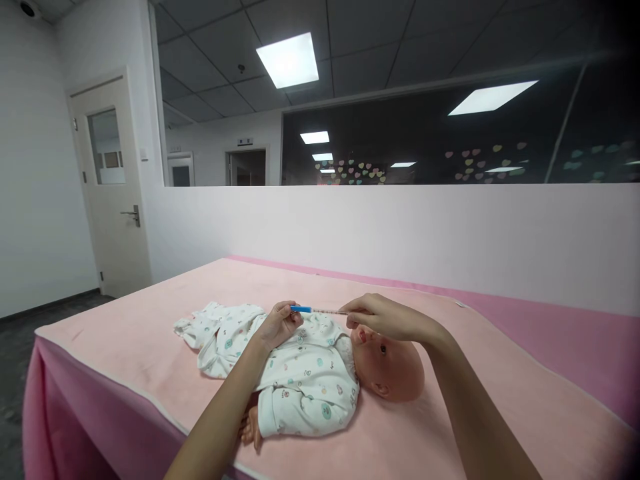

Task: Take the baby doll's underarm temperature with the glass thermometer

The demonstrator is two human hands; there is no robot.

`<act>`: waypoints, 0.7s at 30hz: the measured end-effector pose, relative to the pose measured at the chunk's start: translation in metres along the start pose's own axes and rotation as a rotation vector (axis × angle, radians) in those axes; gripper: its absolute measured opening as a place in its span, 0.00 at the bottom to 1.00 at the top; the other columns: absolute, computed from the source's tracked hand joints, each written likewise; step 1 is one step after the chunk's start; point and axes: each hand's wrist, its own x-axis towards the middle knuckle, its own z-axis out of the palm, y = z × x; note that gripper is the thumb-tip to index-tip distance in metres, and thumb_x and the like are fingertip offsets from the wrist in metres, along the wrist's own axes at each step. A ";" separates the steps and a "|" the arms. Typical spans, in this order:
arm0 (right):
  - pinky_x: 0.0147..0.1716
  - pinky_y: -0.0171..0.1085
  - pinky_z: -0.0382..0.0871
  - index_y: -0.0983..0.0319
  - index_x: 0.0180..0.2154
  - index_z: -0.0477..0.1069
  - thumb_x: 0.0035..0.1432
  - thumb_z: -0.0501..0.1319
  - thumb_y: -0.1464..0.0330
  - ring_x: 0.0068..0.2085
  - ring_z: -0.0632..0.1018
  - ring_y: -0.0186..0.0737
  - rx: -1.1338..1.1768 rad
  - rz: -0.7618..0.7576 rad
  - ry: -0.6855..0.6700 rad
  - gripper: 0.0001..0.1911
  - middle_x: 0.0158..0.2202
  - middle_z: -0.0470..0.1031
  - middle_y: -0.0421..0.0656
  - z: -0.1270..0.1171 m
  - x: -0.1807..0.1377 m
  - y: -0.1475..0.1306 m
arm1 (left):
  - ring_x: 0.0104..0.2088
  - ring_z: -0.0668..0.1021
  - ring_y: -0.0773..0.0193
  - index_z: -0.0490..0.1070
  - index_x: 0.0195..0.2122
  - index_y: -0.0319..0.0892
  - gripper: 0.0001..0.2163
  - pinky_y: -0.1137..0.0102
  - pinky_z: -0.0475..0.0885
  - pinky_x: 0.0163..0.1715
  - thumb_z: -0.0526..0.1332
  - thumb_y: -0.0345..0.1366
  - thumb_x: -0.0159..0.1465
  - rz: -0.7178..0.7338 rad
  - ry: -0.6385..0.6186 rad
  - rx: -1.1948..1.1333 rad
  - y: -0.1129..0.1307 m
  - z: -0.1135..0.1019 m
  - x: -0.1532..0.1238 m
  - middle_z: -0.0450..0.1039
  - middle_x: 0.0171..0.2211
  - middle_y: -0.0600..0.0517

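Blue-ended rod (315, 311), illegibly marked: left hand (280, 325) and right hand (383, 315) pinch its ends.

The left hand (281, 325) pinches the blue end of a thin thermometer (310, 310), and the right hand (381, 315) grips its other end, so that it lies nearly level above the chest of a baby doll (313, 383). The doll lies on its back in a white printed outfit (300, 400), head to the right, partly behind the right hand. Under it a pale pink cloth (165, 340) covers the table. Beyond stand a white wall (400, 233), a long window (425, 147) with heart-shaped stickers (367, 172), and, at left, a closed door (113, 247).
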 end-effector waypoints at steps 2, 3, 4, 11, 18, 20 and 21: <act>0.24 0.31 0.61 0.63 0.28 0.73 0.49 0.53 0.65 0.26 0.70 0.34 0.025 0.008 0.017 0.11 0.29 0.73 0.43 0.000 0.000 0.001 | 0.20 0.66 0.74 0.73 0.24 0.42 0.10 0.72 0.60 0.26 0.70 0.36 0.41 0.003 0.021 0.011 0.000 0.000 0.000 0.71 0.21 0.55; 0.24 0.31 0.62 0.62 0.29 0.73 0.48 0.54 0.65 0.27 0.71 0.34 0.041 0.016 0.020 0.11 0.30 0.74 0.43 0.000 0.000 0.002 | 0.20 0.66 0.74 0.73 0.24 0.42 0.10 0.72 0.60 0.26 0.70 0.36 0.41 0.005 0.029 0.015 0.000 0.000 0.000 0.71 0.21 0.55; 0.24 0.31 0.62 0.62 0.30 0.73 0.48 0.54 0.65 0.27 0.71 0.34 0.057 0.025 0.021 0.11 0.30 0.74 0.43 0.000 0.001 0.002 | 0.20 0.66 0.73 0.73 0.24 0.41 0.10 0.72 0.61 0.26 0.70 0.36 0.41 0.005 0.031 0.015 0.000 0.000 0.000 0.71 0.21 0.55; 0.29 0.32 0.65 0.62 0.38 0.72 0.51 0.53 0.66 0.31 0.72 0.36 0.022 0.049 -0.001 0.14 0.33 0.74 0.44 0.000 0.001 0.003 | 0.19 0.67 0.74 0.73 0.23 0.40 0.09 0.74 0.61 0.23 0.70 0.35 0.41 -0.017 -0.008 -0.046 0.001 0.002 -0.001 0.70 0.18 0.55; 0.34 0.33 0.66 0.62 0.44 0.69 0.54 0.49 0.66 0.35 0.73 0.38 -0.068 0.078 -0.058 0.18 0.38 0.73 0.46 0.000 0.000 -0.001 | 0.18 0.68 0.73 0.73 0.23 0.39 0.09 0.74 0.62 0.23 0.70 0.35 0.42 -0.007 -0.027 -0.067 0.001 0.002 -0.001 0.70 0.18 0.55; 0.34 0.33 0.66 0.61 0.45 0.69 0.54 0.49 0.66 0.36 0.73 0.38 -0.073 0.083 -0.061 0.18 0.39 0.73 0.46 0.000 0.000 -0.002 | 0.19 0.68 0.73 0.73 0.23 0.39 0.08 0.74 0.62 0.22 0.70 0.35 0.42 -0.007 -0.031 -0.072 0.001 0.000 0.000 0.71 0.18 0.54; 0.34 0.34 0.66 0.61 0.45 0.69 0.55 0.49 0.66 0.36 0.73 0.38 -0.071 0.082 -0.064 0.18 0.39 0.73 0.46 -0.001 0.000 -0.002 | 0.19 0.69 0.73 0.73 0.23 0.39 0.08 0.74 0.62 0.22 0.70 0.35 0.43 -0.006 -0.031 -0.074 0.000 -0.001 0.000 0.71 0.19 0.54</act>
